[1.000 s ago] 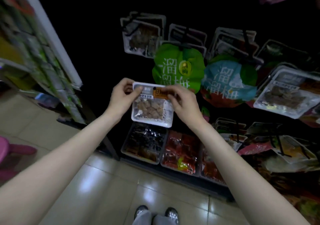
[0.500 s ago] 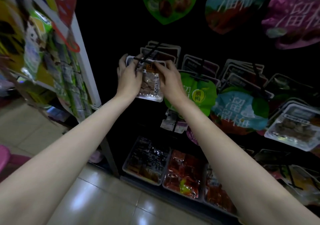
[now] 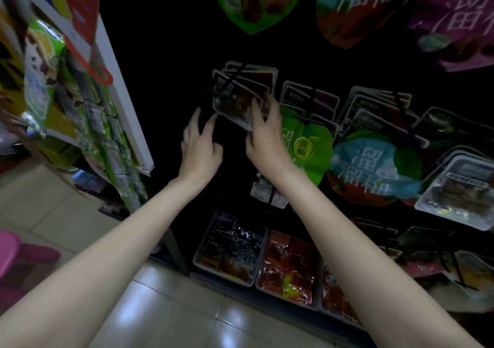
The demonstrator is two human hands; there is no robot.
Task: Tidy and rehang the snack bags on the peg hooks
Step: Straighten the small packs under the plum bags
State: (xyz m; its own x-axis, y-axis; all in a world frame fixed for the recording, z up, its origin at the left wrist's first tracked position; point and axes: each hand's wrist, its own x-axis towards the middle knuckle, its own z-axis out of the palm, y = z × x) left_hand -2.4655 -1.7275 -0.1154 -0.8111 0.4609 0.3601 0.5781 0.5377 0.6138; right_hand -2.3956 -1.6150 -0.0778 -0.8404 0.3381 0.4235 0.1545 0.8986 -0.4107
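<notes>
- Across the dark centre and right of the frame: black peg wall [image 3: 171, 61], hung with snack bags on black hooks.
- Lower left: pale tiled floor [image 3: 171, 318], pink stool [image 3: 16, 251] at the left edge.
- Upper left: white-framed rack [image 3: 125, 101] crowded with green and yellow packets.
- Right of centre: green plum bag [image 3: 310, 147] and blue plum bag [image 3: 374, 168], side by side.
- Bottom centre: clear bins [image 3: 230, 248] of wrapped snacks, low against the wall.
- Centre: right hand [image 3: 267, 139] gripping the lower right corner of a clear snack tray pack [image 3: 235, 101], which hangs at the front of a stack on its peg hook [image 3: 232, 80].
- Just left of it: left hand [image 3: 200, 147], fingers spread and relaxed, holding nothing, index tip near the pack's lower left corner; contact unclear.
</notes>
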